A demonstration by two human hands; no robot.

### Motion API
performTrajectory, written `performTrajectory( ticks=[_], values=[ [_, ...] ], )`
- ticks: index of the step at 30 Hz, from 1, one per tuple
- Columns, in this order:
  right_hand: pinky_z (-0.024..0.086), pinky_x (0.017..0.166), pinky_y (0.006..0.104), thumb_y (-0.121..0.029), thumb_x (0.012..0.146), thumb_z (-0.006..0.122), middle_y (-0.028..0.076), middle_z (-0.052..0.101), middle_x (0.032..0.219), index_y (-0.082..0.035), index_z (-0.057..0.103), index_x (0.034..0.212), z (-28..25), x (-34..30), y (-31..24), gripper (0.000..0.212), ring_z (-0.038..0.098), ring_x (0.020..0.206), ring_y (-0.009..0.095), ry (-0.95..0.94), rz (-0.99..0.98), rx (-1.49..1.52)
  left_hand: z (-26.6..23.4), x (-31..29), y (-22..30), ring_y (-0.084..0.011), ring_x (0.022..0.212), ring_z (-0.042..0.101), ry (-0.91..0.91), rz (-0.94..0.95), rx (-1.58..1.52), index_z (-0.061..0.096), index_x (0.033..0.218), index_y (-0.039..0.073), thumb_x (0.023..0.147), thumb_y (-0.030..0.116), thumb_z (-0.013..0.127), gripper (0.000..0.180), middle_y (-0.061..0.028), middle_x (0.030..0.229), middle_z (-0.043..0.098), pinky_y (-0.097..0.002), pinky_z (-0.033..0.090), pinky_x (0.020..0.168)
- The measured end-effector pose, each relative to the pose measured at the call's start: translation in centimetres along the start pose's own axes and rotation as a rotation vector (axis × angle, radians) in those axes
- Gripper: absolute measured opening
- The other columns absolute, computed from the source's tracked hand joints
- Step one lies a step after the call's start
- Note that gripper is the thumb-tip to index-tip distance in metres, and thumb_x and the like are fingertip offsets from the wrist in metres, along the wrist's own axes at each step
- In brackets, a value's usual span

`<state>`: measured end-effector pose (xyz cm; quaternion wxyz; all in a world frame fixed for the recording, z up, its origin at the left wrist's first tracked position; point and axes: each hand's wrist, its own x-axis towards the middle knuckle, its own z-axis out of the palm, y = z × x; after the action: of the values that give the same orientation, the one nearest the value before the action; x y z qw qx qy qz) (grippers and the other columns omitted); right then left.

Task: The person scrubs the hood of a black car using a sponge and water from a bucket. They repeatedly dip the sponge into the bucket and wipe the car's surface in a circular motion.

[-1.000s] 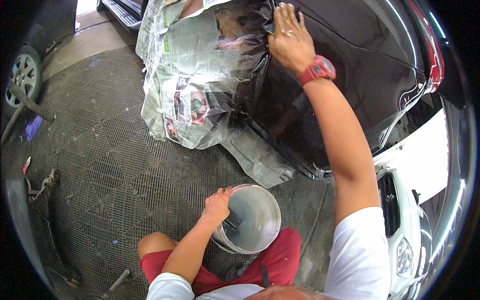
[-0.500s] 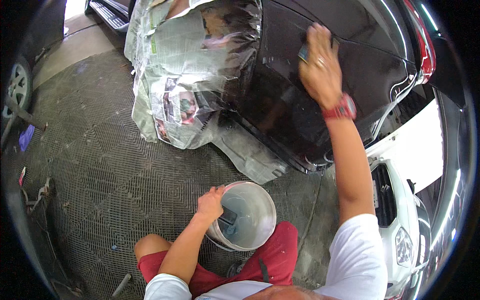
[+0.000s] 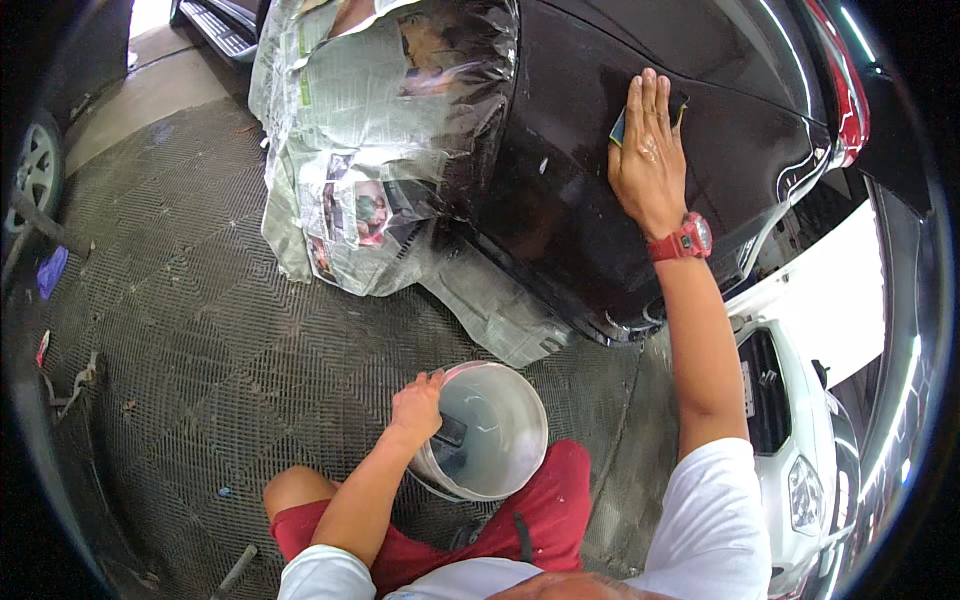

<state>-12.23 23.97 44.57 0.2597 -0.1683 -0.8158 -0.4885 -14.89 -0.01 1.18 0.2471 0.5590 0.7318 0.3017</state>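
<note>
My right hand (image 3: pixel 650 165), with a red watch on its wrist, lies with fingers stretched forward on the wet dark car panel (image 3: pixel 560 190). Beneath it is a piece of sandpaper (image 3: pixel 617 130), pressed to the panel, with blue and yellowish edges sticking out at both sides. Low in front of me, my left hand (image 3: pixel 418 405) is closed over the left rim of a whitish bucket (image 3: pixel 535 420) holding cloudy water. A dark rectangular block (image 3: pixel 452 430) shows inside the bucket close to that hand; whether my fingers touch it is hidden.
Newspaper and clear film (image 3: pixel 350 120) cover the car's left part and hang toward the ribbed floor mat (image 3: pixel 200 330). A red tail light (image 3: pixel 848 110) sits at the far right. A white car (image 3: pixel 790 440) stands on the right, and a wheel (image 3: pixel 38 170) shows at the left edge.
My right hand has gone from blurred motion to a sharp view, a little lower and slightly right, with the sandpaper under it. My left hand stays on the bucket rim.
</note>
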Motion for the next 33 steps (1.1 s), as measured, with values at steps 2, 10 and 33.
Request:
performTrajectory(
  ticks=[2, 10, 33],
  values=[
    [0.021, 0.132, 0.058, -0.016, 0.095, 0.061, 0.032, 0.03, 0.172, 0.011, 0.036, 0.161, 1.7, 1.9, -1.4, 0.076, 0.026, 0.163, 0.045, 0.08, 0.033, 0.091, 0.4, -0.1, 0.2, -0.0386, 0.115, 0.072, 0.014, 0.008, 0.017, 0.055, 0.151, 0.008, 0.08, 0.002, 0.076, 0.074, -0.0196, 0.13, 0.067, -0.0486, 0.06, 0.097],
    [0.025, 0.132, 0.0556, -0.021, 0.097, 0.063, 0.028, 0.04, 0.168, 0.01, 0.043, 0.157, 3.3, 5.4, -4.0, 0.07, 0.034, 0.16, 0.039, 0.054, -0.261, 0.109, 0.7, -0.1, 0.2, -0.0413, 0.112, 0.073, 0.018, 0.0, 0.024, 0.055, 0.152, 0.008, 0.079, 0.0, 0.075, 0.076, -0.0211, 0.131, 0.067, -0.0495, 0.06, 0.094],
    [0.024, 0.133, 0.0494, -0.016, 0.097, 0.056, 0.028, 0.045, 0.165, 0.012, 0.049, 0.153, 5.9, 3.2, -7.7, 0.063, 0.038, 0.158, 0.039, 0.044, -0.284, 0.061, -0.4, -0.3, 0.6, -0.0438, 0.121, 0.07, -0.027, -0.041, -0.012, 0.052, 0.156, 0.012, 0.081, -0.003, 0.07, 0.079, -0.0281, 0.145, 0.062, -0.0515, 0.058, 0.101]
  ],
)
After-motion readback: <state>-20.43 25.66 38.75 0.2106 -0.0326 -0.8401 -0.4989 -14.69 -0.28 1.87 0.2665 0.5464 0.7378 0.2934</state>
